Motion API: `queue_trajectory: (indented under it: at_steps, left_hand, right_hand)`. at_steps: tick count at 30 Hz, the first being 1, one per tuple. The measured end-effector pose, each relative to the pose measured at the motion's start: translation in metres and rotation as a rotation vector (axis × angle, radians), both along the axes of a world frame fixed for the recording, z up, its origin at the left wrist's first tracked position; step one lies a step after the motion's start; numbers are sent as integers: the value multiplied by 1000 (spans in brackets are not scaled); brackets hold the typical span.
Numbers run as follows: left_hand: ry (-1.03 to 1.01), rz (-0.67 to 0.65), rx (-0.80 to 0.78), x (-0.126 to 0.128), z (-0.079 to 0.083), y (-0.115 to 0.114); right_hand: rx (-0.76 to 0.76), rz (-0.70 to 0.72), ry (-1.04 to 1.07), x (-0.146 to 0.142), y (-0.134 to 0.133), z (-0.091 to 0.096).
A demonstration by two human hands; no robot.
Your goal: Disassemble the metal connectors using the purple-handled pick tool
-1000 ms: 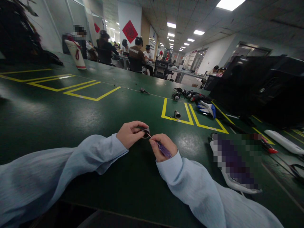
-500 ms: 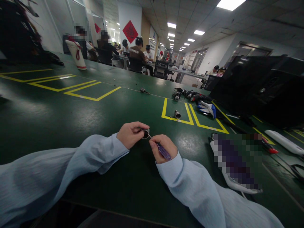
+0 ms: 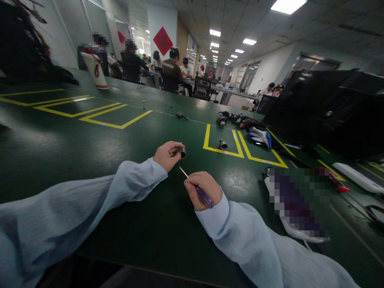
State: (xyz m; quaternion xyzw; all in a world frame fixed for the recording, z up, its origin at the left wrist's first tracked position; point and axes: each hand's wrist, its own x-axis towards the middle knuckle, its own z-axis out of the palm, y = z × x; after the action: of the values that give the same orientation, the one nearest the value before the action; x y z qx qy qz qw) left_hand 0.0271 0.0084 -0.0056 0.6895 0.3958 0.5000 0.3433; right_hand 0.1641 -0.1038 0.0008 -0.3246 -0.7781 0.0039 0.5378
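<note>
Between the thumb and fingers of my left hand [image 3: 168, 155] is a small cylindrical metal part [image 3: 183, 153], its dark round opening facing me. My right hand [image 3: 205, 190] is closed around the purple see-through handle of a screwdriver [image 3: 205, 197]. The screwdriver's thin shaft points up and left, its tip apart from the metal part. A similar metal cylinder [image 3: 223, 145] lies on the green tabletop [image 3: 144, 232], inside a yellow taped frame. My fingers partly cover the held part.
Farther back lie a small dark part [image 3: 181, 115] and several cable connectors [image 3: 222, 120]. Blue-and-white gloves [image 3: 260, 137] are at right, before a large black case [image 3: 327, 108]. A white cup [image 3: 95, 70] stands at back left. A blurred-out item [image 3: 289, 230] lies near my right sleeve.
My left hand has moved up and away with the metal part. The screwdriver tip, earlier at the part's opening, is now clear of it.
</note>
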Motion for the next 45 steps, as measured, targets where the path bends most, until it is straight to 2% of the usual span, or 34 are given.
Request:
queue_trajectory:
  at_steps: [4,7,11,15,19,29,32,35,45]
  left_hand:
    - [23,23,93,21,-9,38]
    - [85,-11,161,45,-14,66]
    - [172,-49,209,80,-15,91]
    - [213,-77,207,109,-13,103]
    - [264,-104,192,126,-12,112]
    - [316,-100,167,134,-10,118]
    - [289,-49,155,124,-11,124]
    - [265,34,142,99,-10,133]
    - [254,436,73,-50,3,160]
  right_hand:
    - [-21,7,-43,-1,-2,1]
    - [-51,3,-63,0,-6,3]
    - [-81,-32,-109,3,-8,5]
    - [-26,-49,-130,3,-7,6]
    - [-28,-41,-121,3,-6,6]
    - [-43,-33,-167,5,-8,12]
    - [-41,-26,-142,7,-9,11]
    - [-60,-25,-144,9,-9,9]
    - [-110,-2,-183,11,-8,12]
